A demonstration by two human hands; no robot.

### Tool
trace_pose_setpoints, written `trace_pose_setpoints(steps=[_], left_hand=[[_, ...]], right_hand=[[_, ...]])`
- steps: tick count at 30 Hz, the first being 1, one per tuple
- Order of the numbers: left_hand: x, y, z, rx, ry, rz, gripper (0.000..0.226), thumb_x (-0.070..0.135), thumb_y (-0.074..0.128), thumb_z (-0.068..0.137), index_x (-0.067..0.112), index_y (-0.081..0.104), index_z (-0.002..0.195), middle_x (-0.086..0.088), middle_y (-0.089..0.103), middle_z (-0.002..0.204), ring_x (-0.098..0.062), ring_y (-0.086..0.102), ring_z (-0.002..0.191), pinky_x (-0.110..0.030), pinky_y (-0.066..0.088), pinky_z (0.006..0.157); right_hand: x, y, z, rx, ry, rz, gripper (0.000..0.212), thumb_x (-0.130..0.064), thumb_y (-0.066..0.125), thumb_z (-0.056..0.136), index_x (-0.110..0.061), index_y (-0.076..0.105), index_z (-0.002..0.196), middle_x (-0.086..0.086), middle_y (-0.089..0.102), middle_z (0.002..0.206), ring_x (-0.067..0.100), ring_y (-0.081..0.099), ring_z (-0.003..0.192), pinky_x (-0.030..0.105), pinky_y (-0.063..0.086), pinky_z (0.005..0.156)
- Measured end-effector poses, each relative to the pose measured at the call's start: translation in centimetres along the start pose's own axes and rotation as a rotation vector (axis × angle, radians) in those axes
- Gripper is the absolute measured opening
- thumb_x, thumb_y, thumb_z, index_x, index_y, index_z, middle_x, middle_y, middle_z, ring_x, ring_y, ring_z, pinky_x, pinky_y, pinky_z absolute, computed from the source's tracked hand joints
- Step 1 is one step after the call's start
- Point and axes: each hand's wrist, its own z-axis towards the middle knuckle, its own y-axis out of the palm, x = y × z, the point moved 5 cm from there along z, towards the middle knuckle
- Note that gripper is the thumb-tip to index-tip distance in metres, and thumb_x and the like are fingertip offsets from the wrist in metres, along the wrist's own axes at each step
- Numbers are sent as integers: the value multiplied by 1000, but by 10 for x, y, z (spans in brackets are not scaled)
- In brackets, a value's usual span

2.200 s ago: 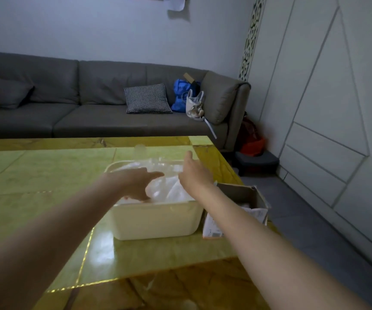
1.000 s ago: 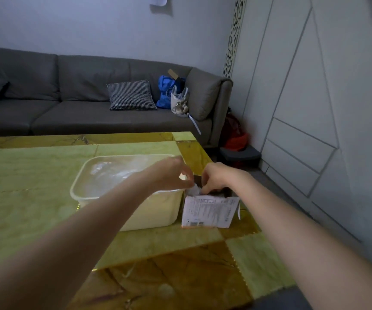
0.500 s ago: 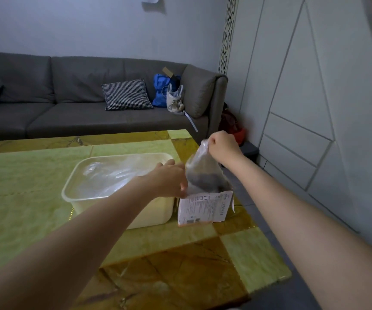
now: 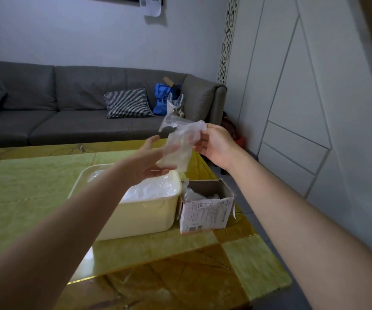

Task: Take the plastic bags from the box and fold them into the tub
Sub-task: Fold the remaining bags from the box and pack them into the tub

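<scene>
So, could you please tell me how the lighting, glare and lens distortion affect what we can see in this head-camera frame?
Head view: dim, cool room light; a bright glare strip on the table near the tub; wide-angle stretch enlarges the forearms and bends the wall panels; the clear plastic bag, pinched by the right hand with the left hand under it, blends into the background.

Both arms come in bare from the near edge, no sleeve showing anywhere behind the fingers (image 4: 199, 139). The left hand (image 4: 149, 162) and right hand (image 4: 217, 145) carry no glove, ring, watch or band that I can make out. Each forearm is uncovered right back to the edge of view.
</scene>
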Motion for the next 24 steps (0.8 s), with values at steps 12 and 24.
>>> trace_pose_setpoints(steps=[12,24], left_hand=[[11,-10,-2,442,236,350,18,21,61,88,12,57,73,-2,63,70,-10,51,54,-21,41,51],[-7,-156,-27,940,142,222,23,26,58,90,5,63,97,-7,63,76,-15,51,58,-28,50,60]], right_hand=[[22,14,-10,-50,145,-218,46,-50,65,81,-8,61,100,8,60,93,21,56,85,33,51,71],[69,32,1,301,-103,-879,32,-17,45,97,-5,48,67,6,48,63,25,48,69,29,30,49]])
